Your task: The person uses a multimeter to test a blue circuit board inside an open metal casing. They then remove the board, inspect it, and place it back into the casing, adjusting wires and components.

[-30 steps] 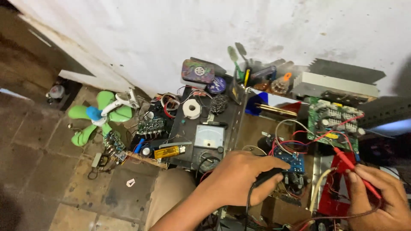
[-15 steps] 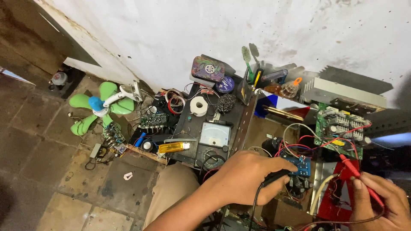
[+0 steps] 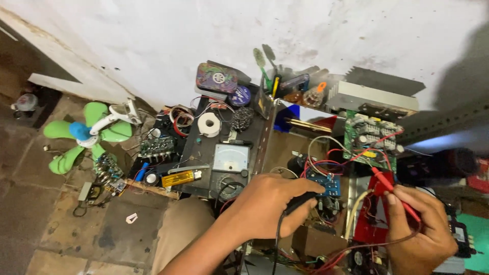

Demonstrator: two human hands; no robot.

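While the left hand point(image 3: 270, 203) closes around a black probe point(image 3: 300, 202), its tip rests at the small blue circuit board point(image 3: 326, 184) among red and white wires. The right hand point(image 3: 420, 229) pinches a red probe point(image 3: 395, 191), which points up toward the green circuit board point(image 3: 369, 140). Left of the hands lies an analog meter point(image 3: 229, 165); farther left, on the floor, lies a green fan point(image 3: 84, 135).

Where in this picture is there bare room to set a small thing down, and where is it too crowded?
Bare room: the tiled floor left of the knee, below the green fan. Crowded: the black tray with the meter, and the tangle of wires around the blue board, where the left hand and right hand hold probes.
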